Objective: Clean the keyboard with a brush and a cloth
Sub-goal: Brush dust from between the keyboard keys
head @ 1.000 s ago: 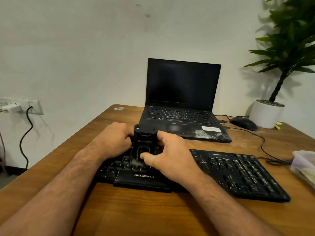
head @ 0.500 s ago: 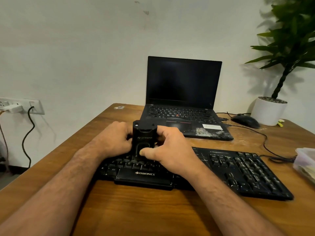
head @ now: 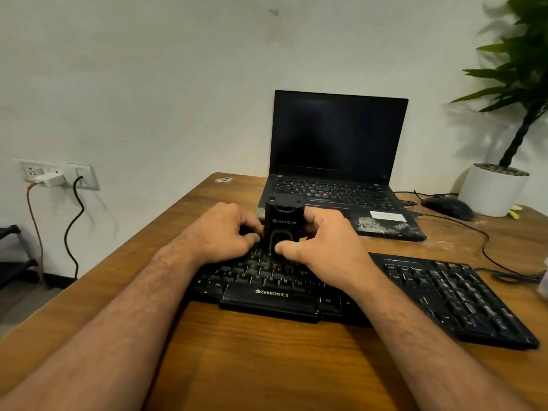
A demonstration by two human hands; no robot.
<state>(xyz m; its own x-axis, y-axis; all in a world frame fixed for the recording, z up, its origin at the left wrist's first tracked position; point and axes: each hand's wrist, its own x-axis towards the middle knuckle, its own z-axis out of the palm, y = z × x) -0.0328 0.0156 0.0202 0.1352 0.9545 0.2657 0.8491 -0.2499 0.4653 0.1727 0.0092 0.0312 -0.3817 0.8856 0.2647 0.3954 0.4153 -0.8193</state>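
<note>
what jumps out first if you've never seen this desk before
Both hands, left hand and right hand, grip an upright black brush tool standing on the black keyboard at the desk's near edge. Behind it sits an open laptop with a dark screen, and a potted plant at far right.

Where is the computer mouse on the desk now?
The mouse lies far right on the desk, between the laptop and the white plant pot.
</note>
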